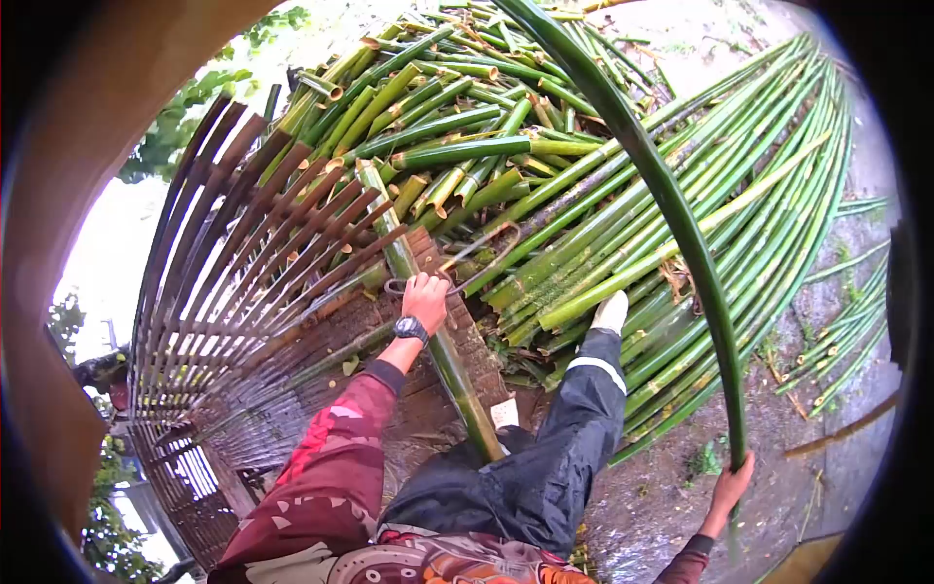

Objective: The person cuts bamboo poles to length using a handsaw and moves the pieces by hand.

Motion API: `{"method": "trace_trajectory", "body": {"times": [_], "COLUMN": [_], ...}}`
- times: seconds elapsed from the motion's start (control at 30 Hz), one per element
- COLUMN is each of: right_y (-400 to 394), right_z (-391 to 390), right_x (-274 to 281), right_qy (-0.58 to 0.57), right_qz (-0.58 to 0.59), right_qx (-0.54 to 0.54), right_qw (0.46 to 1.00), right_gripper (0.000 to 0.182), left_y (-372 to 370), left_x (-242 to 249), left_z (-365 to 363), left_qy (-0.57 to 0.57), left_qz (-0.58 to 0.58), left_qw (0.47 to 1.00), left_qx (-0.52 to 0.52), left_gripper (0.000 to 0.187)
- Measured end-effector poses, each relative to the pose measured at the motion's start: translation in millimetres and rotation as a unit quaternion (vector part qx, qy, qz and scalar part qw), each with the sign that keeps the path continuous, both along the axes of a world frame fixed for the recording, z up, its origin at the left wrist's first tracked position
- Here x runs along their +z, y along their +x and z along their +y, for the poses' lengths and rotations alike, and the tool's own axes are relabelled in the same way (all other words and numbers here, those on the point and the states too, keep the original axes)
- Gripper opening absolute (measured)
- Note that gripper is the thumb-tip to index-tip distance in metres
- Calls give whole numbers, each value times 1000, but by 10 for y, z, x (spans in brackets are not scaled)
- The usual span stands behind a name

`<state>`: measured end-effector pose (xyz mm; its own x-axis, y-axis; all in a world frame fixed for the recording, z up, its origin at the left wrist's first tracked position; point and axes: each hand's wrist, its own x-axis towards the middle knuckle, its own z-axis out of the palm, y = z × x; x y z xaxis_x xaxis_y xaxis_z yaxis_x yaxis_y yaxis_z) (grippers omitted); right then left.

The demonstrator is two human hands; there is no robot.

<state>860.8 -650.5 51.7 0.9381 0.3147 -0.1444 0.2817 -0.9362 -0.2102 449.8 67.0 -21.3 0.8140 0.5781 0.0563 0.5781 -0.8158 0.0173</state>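
Note:
My left hand (425, 300), with a watch on its wrist, is closed around a thin metal-framed tool that looks like a hacksaw (496, 255). Its frame sticks out to the right of my fist. Just under that fist lies a short bamboo piece (455, 375), slanting from the pile toward my lap. At the lower right, my right hand (736, 481) grips the lower part of a long dark green bamboo pole (671, 200). This pole arches up past the top edge of the view.
A heap of cut bamboo pieces (438, 127) lies ahead, with long bamboo poles (720, 224) fanned out to the right. On the left stands a slatted rack (233, 282). My foot (611, 311) rests against the poles. Thinner stalks (846, 341) lie at far right.

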Motion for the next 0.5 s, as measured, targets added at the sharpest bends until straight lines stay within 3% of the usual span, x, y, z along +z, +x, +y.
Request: {"method": "trace_trajectory", "body": {"times": [0.07, 0.17, 0.2, 0.23, 0.27, 0.33, 0.4, 0.43, 0.5], "right_y": [-227, -354, -293, -246, -265, -887, -1985, -2615, -3859], "right_z": [-703, -774, -768, -380, 629, 2863, 4487, 5006, 5401], "right_x": [-115, 30, -173, -298, -198, 540, 1609, 2221, 3311], "right_qy": [-15, -42, 5, 39, 81, 213, 359, 422, 498], "right_qz": [-48, 23, -16, -116, -105, -23, 94, 154, 255], "right_qx": [-6, -20, 36, 124, 150, 230, 354, 425, 548], "right_qw": [999, 999, 999, 985, 980, 949, 859, 786, 621], "right_gripper": [56, 62, 63, 49, 46, 40, 34, 31, 26], "left_y": [-146, -567, -738, -932, -1106, -1420, -1691, -1794, -2063], "left_x": [315, 947, 1122, 1292, 1516, 1733, 1797, 1869, 1979], "left_z": [-282, -903, -1130, -1381, -1595, -2219, -2588, -2739, -3002], "left_qy": [-1, -24, -24, -26, -67, -132, -141, -146, -157], "left_qz": [-21, -32, -56, -59, -44, -56, -72, -72, -58], "left_qw": [1000, 999, 998, 998, 996, 985, 977, 977, 974], "left_qx": [-10, -8, 2, 20, 43, 100, 141, 137, 151], "left_gripper": [16, 16, 15, 15, 18, 24, 28, 28, 28]}}
